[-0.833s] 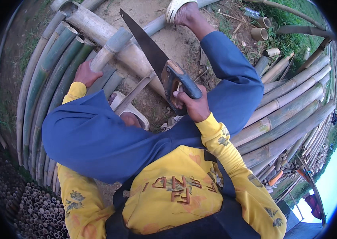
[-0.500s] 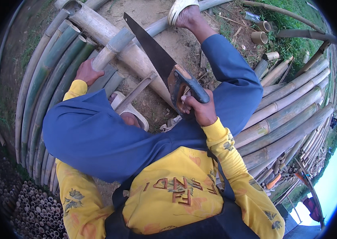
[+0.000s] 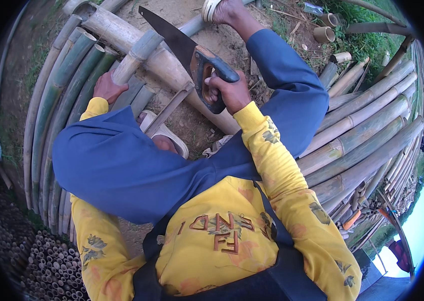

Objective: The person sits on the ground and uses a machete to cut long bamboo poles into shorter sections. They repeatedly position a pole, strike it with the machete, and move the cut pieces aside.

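Note:
My right hand [image 3: 229,91] is wrapped round the handle of a handsaw [image 3: 169,36], whose dark toothed blade points up and to the left. The blade lies beside the cut end of a pale bamboo pole [image 3: 139,56]; whether they touch, I cannot tell. Closed round that pole lower down is my left hand [image 3: 110,88]. Under the pole, a thick bamboo log [image 3: 116,29] runs diagonally across the ground. A narrow split bamboo strip [image 3: 169,109] slants up against this log, near my sandalled foot [image 3: 169,138].
Long green bamboo poles [image 3: 64,80] lie at my left, and more poles [image 3: 352,143] are stacked at my right. Several cut bamboo rings [image 3: 324,34] lie by the grass at the far right. Many short bamboo pieces [image 3: 54,266] are bundled at the lower left.
My right hand and the saw have moved up and to the left, bringing the blade closer to the bamboo pole. My left hand keeps its hold.

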Tool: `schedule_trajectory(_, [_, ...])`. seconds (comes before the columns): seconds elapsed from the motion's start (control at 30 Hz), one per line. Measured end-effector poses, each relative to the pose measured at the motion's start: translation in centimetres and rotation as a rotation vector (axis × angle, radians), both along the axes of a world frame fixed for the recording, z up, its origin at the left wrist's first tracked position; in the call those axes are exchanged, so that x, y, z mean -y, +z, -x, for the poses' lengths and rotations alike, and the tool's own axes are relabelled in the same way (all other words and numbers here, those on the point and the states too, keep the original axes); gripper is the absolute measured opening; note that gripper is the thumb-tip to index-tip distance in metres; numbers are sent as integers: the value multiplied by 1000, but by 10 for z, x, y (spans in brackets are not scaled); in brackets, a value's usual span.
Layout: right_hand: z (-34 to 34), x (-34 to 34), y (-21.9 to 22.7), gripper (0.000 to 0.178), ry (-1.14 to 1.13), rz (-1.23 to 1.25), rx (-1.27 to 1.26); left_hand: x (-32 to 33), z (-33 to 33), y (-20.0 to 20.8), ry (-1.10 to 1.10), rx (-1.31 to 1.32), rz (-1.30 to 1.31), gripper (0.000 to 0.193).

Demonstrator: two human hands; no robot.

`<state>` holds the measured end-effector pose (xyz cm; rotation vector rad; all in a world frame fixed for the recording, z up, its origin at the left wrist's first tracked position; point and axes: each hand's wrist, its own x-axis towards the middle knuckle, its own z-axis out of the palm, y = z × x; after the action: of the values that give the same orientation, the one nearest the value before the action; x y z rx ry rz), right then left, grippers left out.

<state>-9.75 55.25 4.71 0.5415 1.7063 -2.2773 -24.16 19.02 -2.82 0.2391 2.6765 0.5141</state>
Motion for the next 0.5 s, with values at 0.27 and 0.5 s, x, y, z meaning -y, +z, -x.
schedule_trajectory(0.27, [-25,0,4,10,35,-21,26,15,-8,2,34,21,-53,58])
schedule_trajectory(0.5, [8,13,-16,14,22,-100,-50,26,-6,-1,74,74,-87,58])
